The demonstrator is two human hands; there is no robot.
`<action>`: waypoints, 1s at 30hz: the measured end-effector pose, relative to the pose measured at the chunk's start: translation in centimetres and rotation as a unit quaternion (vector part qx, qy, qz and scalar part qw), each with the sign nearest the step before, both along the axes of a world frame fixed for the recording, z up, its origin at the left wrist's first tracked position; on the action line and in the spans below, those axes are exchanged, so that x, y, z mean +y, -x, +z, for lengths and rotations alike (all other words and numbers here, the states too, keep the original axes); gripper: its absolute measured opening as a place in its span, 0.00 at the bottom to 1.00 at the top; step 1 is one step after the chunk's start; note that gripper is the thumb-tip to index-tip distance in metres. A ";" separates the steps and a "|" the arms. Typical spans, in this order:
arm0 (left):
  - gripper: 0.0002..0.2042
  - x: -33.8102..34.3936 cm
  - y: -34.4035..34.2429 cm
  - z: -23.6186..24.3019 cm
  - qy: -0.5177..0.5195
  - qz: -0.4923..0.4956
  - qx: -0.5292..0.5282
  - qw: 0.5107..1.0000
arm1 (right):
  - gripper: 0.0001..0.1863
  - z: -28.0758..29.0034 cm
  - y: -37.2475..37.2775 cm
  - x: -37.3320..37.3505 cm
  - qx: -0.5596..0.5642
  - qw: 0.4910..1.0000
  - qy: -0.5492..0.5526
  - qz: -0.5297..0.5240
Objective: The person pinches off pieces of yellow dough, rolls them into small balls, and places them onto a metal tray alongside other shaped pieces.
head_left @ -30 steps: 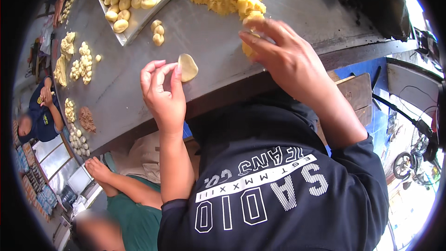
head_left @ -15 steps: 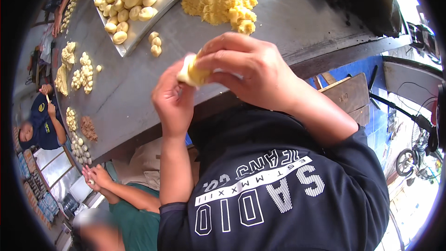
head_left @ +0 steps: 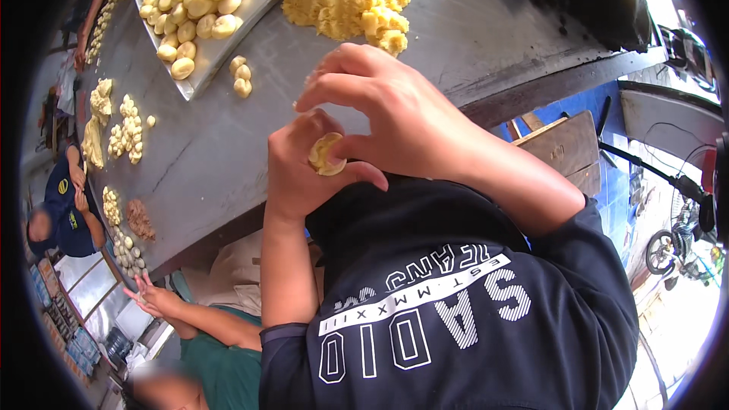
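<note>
In front of my chest, my left hand (head_left: 298, 163) is closed around a small round of pale dough (head_left: 317, 159) with yellow filling showing in its middle. Its thumb sticks out to the right below the dough. My right hand (head_left: 372, 99) sits just above and right, thumb pressed on the filling; its other fingers are curved and apart, gripping nothing. Beyond my hands lies a large lump of yellow filling (head_left: 342, 4) on the metal table (head_left: 205, 159). A tray (head_left: 262, 4) at the far left carries many round dough balls (head_left: 199, 4).
Three small dough balls (head_left: 241, 76) rest near the tray's corner. Dough pieces (head_left: 127, 130) and a brown lump (head_left: 140, 219) line the left side, where co-workers in green (head_left: 228, 364) and navy (head_left: 64, 201) work. A dark bag-like mass (head_left: 585, 0) occupies the far right.
The dough has turned so its filling faces up, lower in my left hand. My right fingers have lifted off and spread, leaving the thumb on it. The view has shifted slightly.
</note>
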State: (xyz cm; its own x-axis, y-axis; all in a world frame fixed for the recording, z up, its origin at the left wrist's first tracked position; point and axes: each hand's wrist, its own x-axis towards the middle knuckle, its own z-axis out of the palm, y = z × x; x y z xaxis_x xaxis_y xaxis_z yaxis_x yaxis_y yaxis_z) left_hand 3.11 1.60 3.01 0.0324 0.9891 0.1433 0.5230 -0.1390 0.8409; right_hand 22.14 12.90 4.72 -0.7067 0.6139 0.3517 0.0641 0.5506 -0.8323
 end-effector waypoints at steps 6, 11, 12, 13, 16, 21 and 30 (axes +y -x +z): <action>0.23 0.0 -0.4 -0.9 -0.109 0.052 0.179 0.976 | 0.23 1.7 -0.5 -0.3 -0.056 0.994 -0.089 -0.014; 0.21 0.0 0.4 -0.7 0.026 0.077 -0.242 0.967 | 0.18 -0.5 -2.9 4.0 -0.114 0.957 -0.202 -0.171; 0.25 0.0 0.4 -0.7 0.030 0.081 -0.360 0.929 | 0.18 -1.2 -2.9 4.6 -0.127 0.949 -0.232 -0.172; 0.24 -0.3 1.5 -1.4 0.020 0.067 -0.356 0.932 | 0.18 -1.6 -2.9 5.2 -0.129 0.948 -0.234 -0.174; 0.24 -0.2 1.7 -2.7 -0.028 0.063 -0.361 0.930 | 0.18 -2.0 -2.2 5.5 -0.143 0.931 -0.316 -0.114; 0.23 -0.2 1.8 -1.7 0.023 0.050 -0.275 0.960 | 0.13 1.0 -2.6 5.7 -0.280 0.918 -0.277 -0.039; 0.24 0.5 2.3 -2.6 -0.006 0.033 -0.353 0.935 | 0.15 0.0 -5.5 8.2 -0.155 0.972 -0.165 0.061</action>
State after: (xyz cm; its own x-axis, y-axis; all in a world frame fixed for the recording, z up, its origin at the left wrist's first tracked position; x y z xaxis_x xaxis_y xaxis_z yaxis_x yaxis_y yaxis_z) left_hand 0.76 2.06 0.39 -0.1361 0.9837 0.1178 -0.1544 -0.1385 0.9783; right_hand 27.61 21.12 4.76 -0.8709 0.4083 0.2734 0.2008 0.8036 -0.5603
